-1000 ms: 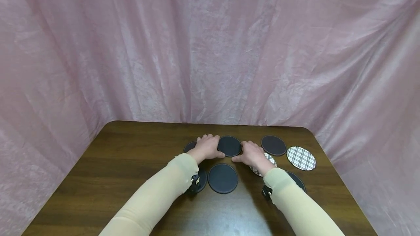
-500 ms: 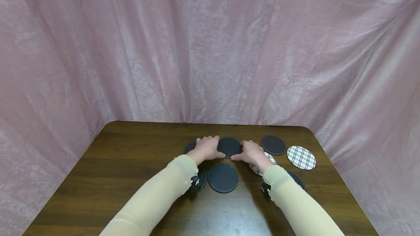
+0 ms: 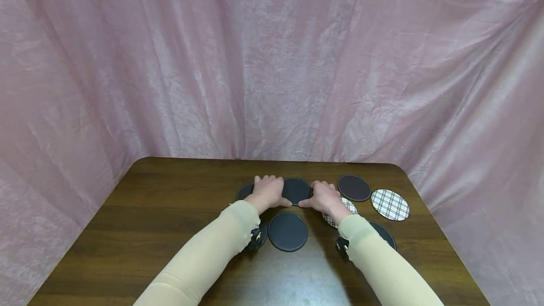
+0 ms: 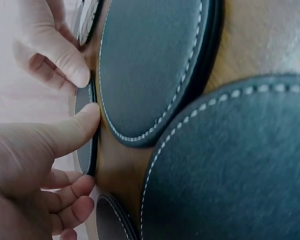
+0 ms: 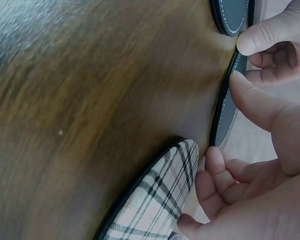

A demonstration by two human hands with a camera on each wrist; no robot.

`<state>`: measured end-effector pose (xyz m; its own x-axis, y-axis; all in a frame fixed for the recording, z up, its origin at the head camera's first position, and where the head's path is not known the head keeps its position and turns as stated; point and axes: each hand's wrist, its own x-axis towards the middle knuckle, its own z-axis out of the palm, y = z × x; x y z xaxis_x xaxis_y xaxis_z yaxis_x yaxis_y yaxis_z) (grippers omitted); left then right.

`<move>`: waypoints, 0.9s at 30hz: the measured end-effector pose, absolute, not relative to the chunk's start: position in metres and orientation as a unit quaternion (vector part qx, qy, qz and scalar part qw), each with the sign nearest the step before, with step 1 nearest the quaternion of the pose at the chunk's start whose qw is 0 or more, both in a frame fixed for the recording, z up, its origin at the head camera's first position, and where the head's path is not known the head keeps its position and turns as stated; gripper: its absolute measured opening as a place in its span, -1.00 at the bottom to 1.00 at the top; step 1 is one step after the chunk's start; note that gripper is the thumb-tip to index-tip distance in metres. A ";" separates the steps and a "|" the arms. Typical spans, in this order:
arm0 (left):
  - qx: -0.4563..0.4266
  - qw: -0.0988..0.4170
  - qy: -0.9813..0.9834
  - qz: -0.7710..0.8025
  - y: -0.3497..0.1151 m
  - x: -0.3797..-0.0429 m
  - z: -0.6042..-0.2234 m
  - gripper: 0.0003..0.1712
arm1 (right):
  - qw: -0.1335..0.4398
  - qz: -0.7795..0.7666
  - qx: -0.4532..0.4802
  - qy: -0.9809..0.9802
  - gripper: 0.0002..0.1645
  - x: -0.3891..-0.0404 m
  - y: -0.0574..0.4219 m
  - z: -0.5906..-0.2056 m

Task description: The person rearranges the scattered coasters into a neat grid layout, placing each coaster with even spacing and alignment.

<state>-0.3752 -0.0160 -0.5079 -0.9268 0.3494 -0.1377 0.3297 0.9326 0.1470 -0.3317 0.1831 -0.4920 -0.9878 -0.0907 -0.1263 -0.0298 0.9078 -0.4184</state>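
Observation:
A round black leather coaster with pale stitching point(image 3: 296, 189) lies at the back middle of the table, framed by both hands. My left hand point(image 3: 267, 191) holds its left side, thumb at the near edge and fingertips at the side. From the right, my right hand point(image 3: 325, 196) grips the same coaster point(image 5: 228, 112), its thumb close to the left one. Under the right wrist, a plaid coaster point(image 5: 157, 192) is partly covered. Another black coaster point(image 3: 287, 232) lies nearer, and a dark one point(image 3: 244, 192) is half hidden behind my left hand.
At the right are a brown coaster point(image 3: 354, 188), a plaid coaster point(image 3: 390, 205) and a dark one point(image 3: 384, 235) partly under the right sleeve. Below the left wrist, another dark coaster point(image 3: 262, 236) shows. The wooden table point(image 3: 140, 230) ends at a pink curtain point(image 3: 272, 60).
Almost nothing moves. The right thumb has slid slightly left along the coaster's near edge, and the coaster sits a touch nearer.

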 end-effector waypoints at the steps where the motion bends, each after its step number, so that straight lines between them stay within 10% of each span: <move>1: 0.172 0.080 0.980 0.061 -0.017 -0.375 -0.507 -0.05 | 0.071 -0.211 -0.028 0.975 -0.05 -0.331 0.182 -0.492; 17: 0.182 0.053 0.977 0.094 -0.019 -0.363 -0.500 0.09 | 0.052 -0.228 -0.019 0.972 0.04 -0.329 0.180 -0.491; 27: 0.198 0.010 0.973 0.118 -0.024 -0.349 -0.498 0.06 | -0.011 -0.345 -0.025 0.938 -0.54 -0.323 0.190 -0.495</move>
<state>-0.3485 -0.0244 -0.4982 -0.9218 0.3869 0.0264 0.3820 0.8942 0.2336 -0.3227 0.1902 -0.4948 -0.9985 -0.0386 0.0384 -0.0543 0.7603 -0.6473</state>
